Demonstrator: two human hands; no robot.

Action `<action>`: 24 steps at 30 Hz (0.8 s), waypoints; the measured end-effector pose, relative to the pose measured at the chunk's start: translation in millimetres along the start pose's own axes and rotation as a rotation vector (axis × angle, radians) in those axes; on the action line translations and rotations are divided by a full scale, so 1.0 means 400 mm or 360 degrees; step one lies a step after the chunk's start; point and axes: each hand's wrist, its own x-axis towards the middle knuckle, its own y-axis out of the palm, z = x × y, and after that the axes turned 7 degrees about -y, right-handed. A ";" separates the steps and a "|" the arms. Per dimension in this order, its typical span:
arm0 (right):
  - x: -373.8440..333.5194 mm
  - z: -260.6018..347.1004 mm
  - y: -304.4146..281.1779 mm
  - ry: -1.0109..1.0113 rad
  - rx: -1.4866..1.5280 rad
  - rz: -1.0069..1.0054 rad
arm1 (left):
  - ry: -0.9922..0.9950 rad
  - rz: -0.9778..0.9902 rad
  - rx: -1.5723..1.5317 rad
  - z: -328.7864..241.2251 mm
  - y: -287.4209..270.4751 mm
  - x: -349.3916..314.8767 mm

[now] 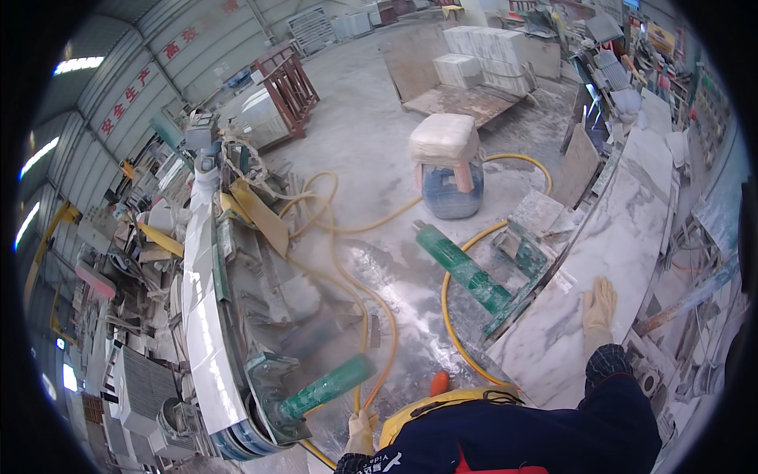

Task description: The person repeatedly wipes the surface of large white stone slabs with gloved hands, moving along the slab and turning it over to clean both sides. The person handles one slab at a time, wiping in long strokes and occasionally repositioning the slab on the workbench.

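Observation:
My right hand (600,306), in a cream glove, lies flat with its fingers stretched out on a white, grey-veined marble slab (608,237). The slab runs along a bench on the right. Low in the middle, my left hand (362,432), also gloved, is closed around a yellow hose (382,306) where it comes down past a green cylinder (332,385). My body hides part of that hand. A yellow apron (410,409) shows at my waist, with an orange rounded object (440,384) just beyond it.
Loops of hose cross the wet, dusty floor. A blue drum (452,192) with a wrapped white bundle (444,137) on top stands ahead. Another green cylinder (464,267) juts from the right bench. A long pale slab (207,316) lines the left. Stacked white blocks (493,55) sit farther off.

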 end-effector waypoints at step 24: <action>0.028 -0.034 0.018 -0.0033 0.0017 -0.0094 | -0.0059 0.0108 0.0202 0.041 -0.048 0.025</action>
